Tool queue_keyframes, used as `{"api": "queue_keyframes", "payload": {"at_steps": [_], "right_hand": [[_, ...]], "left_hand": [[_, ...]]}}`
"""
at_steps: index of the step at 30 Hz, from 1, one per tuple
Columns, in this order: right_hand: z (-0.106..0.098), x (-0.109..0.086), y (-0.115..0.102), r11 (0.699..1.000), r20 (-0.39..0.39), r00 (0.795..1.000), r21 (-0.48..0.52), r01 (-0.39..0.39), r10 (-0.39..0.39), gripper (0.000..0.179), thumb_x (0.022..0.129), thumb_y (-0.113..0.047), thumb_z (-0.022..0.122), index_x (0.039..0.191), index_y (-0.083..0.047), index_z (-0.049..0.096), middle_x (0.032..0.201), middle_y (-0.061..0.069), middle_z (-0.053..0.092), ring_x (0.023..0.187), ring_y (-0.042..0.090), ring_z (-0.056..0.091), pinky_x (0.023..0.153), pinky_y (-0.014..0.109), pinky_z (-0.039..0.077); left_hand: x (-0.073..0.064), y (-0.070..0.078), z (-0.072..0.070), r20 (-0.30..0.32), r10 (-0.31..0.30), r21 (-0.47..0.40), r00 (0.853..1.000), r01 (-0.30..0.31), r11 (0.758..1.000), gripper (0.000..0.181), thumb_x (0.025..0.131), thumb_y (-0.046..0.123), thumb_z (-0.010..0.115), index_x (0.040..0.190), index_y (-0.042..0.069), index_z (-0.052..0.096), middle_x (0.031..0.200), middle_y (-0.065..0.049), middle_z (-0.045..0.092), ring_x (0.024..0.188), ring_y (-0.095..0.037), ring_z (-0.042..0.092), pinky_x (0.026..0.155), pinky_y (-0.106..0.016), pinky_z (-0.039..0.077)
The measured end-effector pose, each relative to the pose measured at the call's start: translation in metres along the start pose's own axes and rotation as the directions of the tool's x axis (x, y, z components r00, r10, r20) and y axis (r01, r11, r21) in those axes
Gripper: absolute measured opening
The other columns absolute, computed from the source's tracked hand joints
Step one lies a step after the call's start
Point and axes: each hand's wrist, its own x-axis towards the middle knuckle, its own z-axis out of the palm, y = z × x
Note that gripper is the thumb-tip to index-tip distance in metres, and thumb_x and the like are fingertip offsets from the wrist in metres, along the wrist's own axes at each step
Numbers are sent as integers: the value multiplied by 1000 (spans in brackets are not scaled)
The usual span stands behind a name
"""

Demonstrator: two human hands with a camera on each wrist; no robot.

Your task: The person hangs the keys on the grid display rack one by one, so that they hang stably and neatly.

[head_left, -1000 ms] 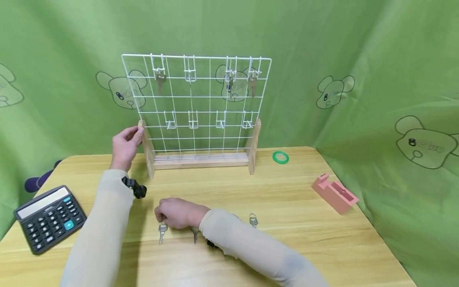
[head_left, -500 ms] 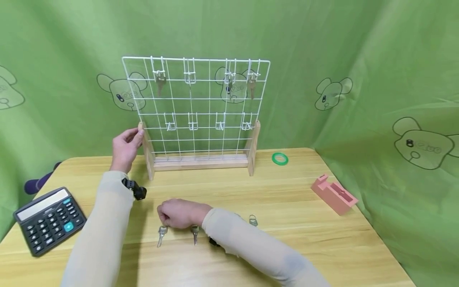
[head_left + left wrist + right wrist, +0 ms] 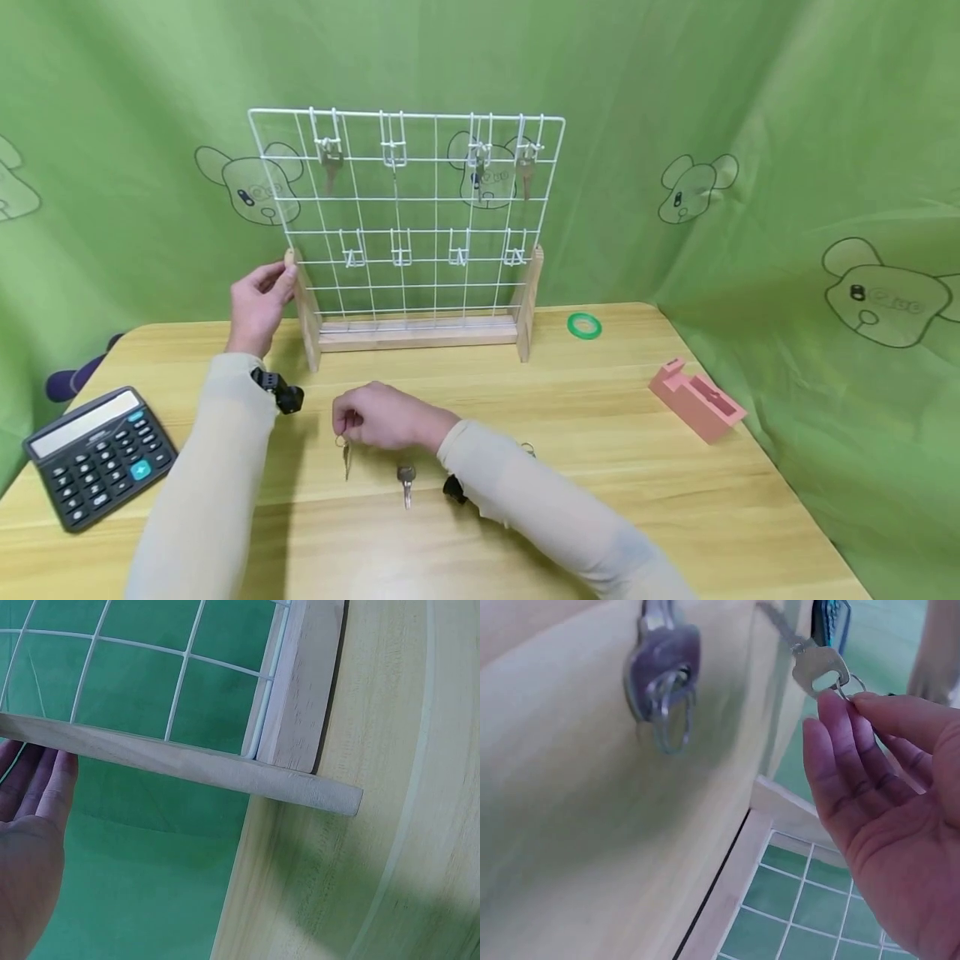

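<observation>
My left hand (image 3: 258, 307) pinches the top of the left wooden post (image 3: 306, 312) of a white wire grid rack (image 3: 180, 686); in the left wrist view its fingers go behind the post. Between thumb and fingertips, my right hand (image 3: 386, 417) holds the ring of a key (image 3: 819, 669), which hangs above the table. Another key (image 3: 407, 482) lies on the wood just below that hand, its ring showing in the right wrist view. A further key ring (image 3: 528, 450) is mostly hidden by the right sleeve. Keys (image 3: 331, 160) hang on three upper hooks; the lower hooks (image 3: 458, 254) bear none.
A black calculator (image 3: 112, 467) lies at the left, near a purple object (image 3: 67, 383) at the table edge. Right of the rack lies a green ring (image 3: 584, 337), and a pink holder (image 3: 693, 408) stands farther right. A green curtain (image 3: 750, 100) surrounds the table.
My right hand has picked a key up from the table by its ring and moved away from me toward the rack. The left hand stays on the post.
</observation>
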Motion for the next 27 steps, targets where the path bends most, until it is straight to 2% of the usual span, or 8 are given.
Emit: {"api": "queue_keyframes", "payload": {"at_steps": [6, 14, 27], "right_hand": [[-10, -3, 0, 998, -58, 998, 68, 1, 3, 10, 92, 0, 66, 96, -9, 69, 86, -10, 61, 80, 1, 56, 73, 7, 49], [-20, -4, 4, 994, -141, 990, 112, 0, 16, 8, 91, -2, 68, 95, -8, 70, 88, -8, 63, 81, 2, 58, 75, 9, 50], [-42, -5, 2, 990, -191, 980, 140, -30, 57, 6, 93, -8, 69, 98, -9, 70, 92, -3, 67, 85, 3, 59, 78, 12, 51]], "left_hand": [[1, 1, -1, 2, -11, 0, 1000, 11, 1000, 55, 96, 31, 63, 139, 0, 50, 136, -20, 53, 121, -27, 54, 97, -22, 50], [1, 0, -1, -2, -6, -3, 1000, 6, 1000, 54, 96, 30, 63, 139, -1, 50, 136, -21, 53, 120, -27, 54, 98, -23, 50], [1, -1, -2, 3, 2, -3, 1000, -2, 1000, 55, 96, 32, 63, 138, -1, 50, 135, -20, 54, 118, -25, 55, 98, -23, 50]]}}
